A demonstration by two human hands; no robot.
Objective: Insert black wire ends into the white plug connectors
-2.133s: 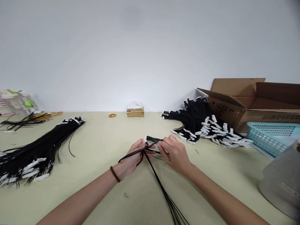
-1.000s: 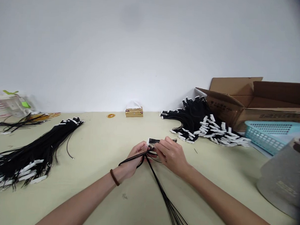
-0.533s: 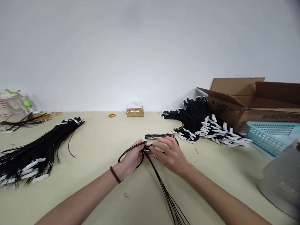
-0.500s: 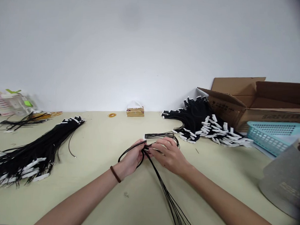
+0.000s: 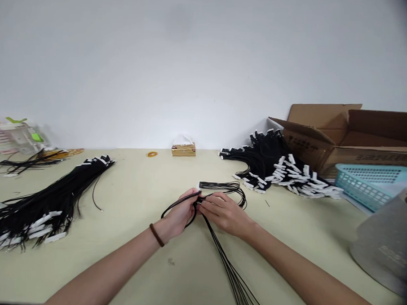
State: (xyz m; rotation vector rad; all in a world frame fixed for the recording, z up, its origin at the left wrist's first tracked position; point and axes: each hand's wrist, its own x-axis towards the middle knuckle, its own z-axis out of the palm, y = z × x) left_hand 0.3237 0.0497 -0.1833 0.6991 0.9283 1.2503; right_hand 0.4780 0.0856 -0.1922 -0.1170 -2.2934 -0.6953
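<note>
My left hand (image 5: 181, 213) is closed around a black wire harness (image 5: 222, 186), with a thick loop bulging out on its left side. Beside it, my right hand (image 5: 226, 212) pinches the same bundle, its fingers drawn together. A white connector (image 5: 198, 186) shows just above my left fingertips. From there the wires fan out rightward and curl back in a loop behind my right hand. Loose wire ends (image 5: 232, 273) trail down toward the table's near edge. The exact spot where the fingers meet is partly hidden.
Finished-looking black harnesses with white connectors (image 5: 270, 160) are heaped at right, by a cardboard box (image 5: 372, 153), a turquoise basket (image 5: 367, 186) and a grey container (image 5: 385, 241). Another harness pile (image 5: 53, 200) lies left. Rubber bands (image 5: 151, 154) and a tissue box (image 5: 184, 150) sit at the back.
My right hand has lowered slightly and its fingers have drawn closer together on the bundle. The looped wires behind it show more. My left hand keeps its hold.
</note>
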